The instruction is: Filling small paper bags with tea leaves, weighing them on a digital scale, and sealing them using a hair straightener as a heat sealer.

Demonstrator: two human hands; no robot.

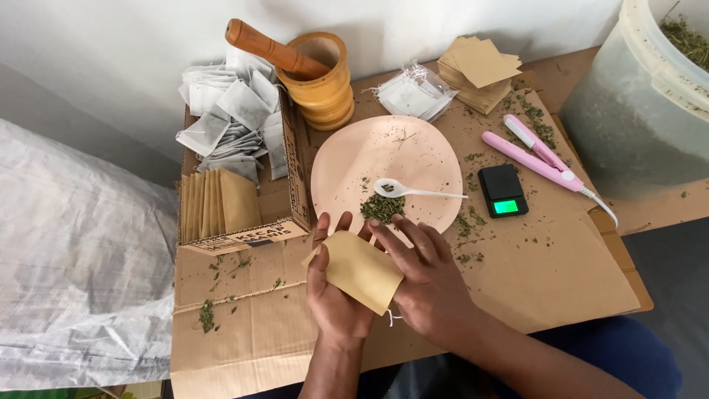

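While both hands clasp it, flat tan paper envelope, uncreased, square-cornered

1 spoon, 1 scale (lit)

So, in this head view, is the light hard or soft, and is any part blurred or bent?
Head view: soft, even light, with only faint shadows under the hands holding the tan envelope; the pink plate and white spoon look sharp; the plastic tub leans outward at the right edge, a wide-lens bend; the scale's screen glows green.
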